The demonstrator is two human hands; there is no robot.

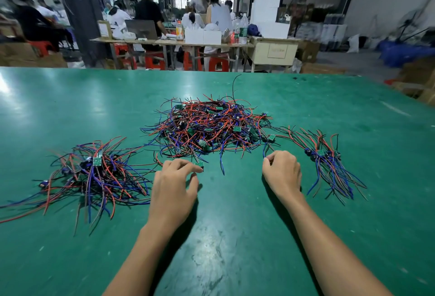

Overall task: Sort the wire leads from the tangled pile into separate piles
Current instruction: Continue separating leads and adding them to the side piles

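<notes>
Left hand (175, 183), fingers curled, touches a small green board (200, 165); right hand (282, 173) pinches a thin blue wire (265, 151) below the tangled centre pile (209, 128) on the smooth green table (223, 236).

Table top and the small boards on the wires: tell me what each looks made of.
Table top: looks like a green rubber or vinyl mat with a semi-gloss finish; it throws soft glare and shows scuffs. Small boards: likely printed circuit board, green laminate with pale markings, though too small to be sure. Wires: seemingly red, blue and black plastic insulation, bending freely.
</notes>
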